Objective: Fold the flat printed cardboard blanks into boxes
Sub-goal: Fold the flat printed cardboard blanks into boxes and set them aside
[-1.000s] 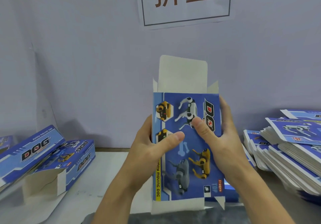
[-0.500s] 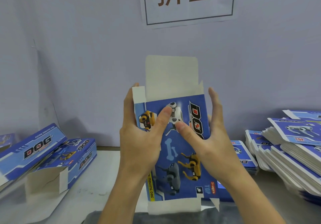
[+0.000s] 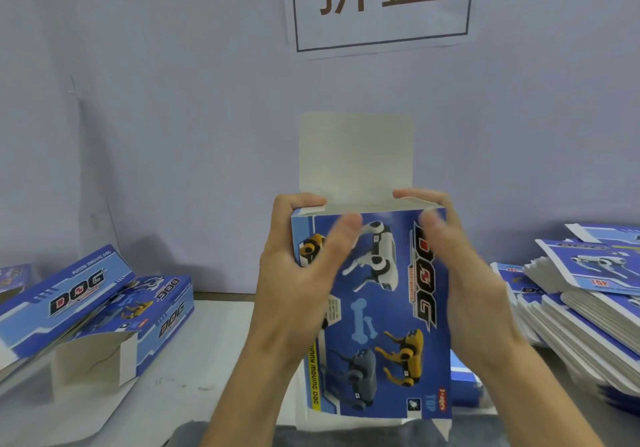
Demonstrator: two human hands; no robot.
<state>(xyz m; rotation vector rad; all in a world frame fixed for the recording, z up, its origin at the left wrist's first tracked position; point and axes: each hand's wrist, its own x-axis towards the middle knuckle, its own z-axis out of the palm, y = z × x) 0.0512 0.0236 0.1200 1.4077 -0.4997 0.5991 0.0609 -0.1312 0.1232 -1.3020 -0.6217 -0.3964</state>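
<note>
Left hand [image 3: 294,273] fingers curl over the top-left corner of the box [image 3: 377,311], thumb pressed on the printed front near the yellow dog; closed grip on the box. Right hand [image 3: 464,273] wraps the top-right corner, fingertips hooked over the small side flap there, thumb blurred just off or on the front panel by the "DOG" lettering, can't tell which. It grips the right edge.

The box is held upright at frame centre, front panel facing the camera: blue print, 4 robot dogs on it (1 white, 2 yellow, 1 grey) plus 1 bone graphic. One large plain lid flap [image 3: 356,155] stands straight up above the top opening, unfolded. Two small side flaps at the top corners are bent inward under the fingers. Bottom flaps are at the lower frame edge; whether they are tucked can't be told.

Lower left of frame: 2 folded boxes [image 3: 104,311] lying on the table [image 3: 207,360], the nearer one with an open end flap showing its plain inside. A third bit of blue print is at the far left edge, unclear.

Right of frame: flat blanks [image 3: 588,294] in fanned stacks, too many to count, at least 2 piles. One more blue piece sits behind the held box at lower right.

Upper centre: 1 paper sign [image 3: 381,3] on the wall, 2 brown characters in a frame.
</note>
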